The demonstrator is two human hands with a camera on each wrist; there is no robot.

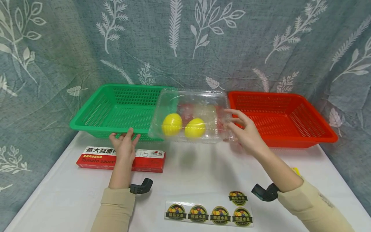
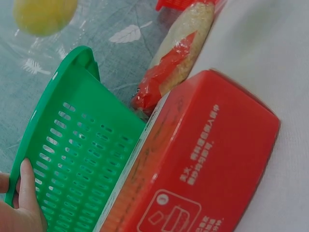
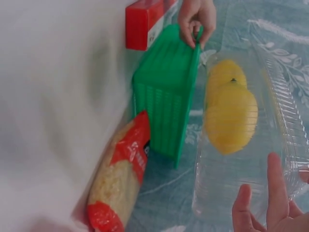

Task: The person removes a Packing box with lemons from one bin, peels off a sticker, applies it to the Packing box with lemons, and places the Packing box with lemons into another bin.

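Observation:
My left hand (image 1: 125,146) grips the near rim of the green plastic basket (image 1: 95,129); in the right wrist view its thumb and fingers pinch that rim. With my right hand (image 1: 246,130) I hold the right end of a clear plastic container (image 1: 191,94) above the table, between the two baskets. Inside the container, two yellow lemons (image 1: 172,124) lie side by side toward its left. In the right wrist view the lemons (image 3: 231,118) show through the ribbed clear wall, with my right fingers (image 3: 277,188) at the container's edge.
A red basket (image 1: 290,141) stands at the right. Behind the container lies a red-and-cream packet (image 3: 120,174). A red tomato sauce pasta box (image 1: 149,164) lies before the green basket. A sheet of round fruit stickers (image 1: 208,222) lies near the front; a yellow item (image 1: 295,170) shows beside my right forearm.

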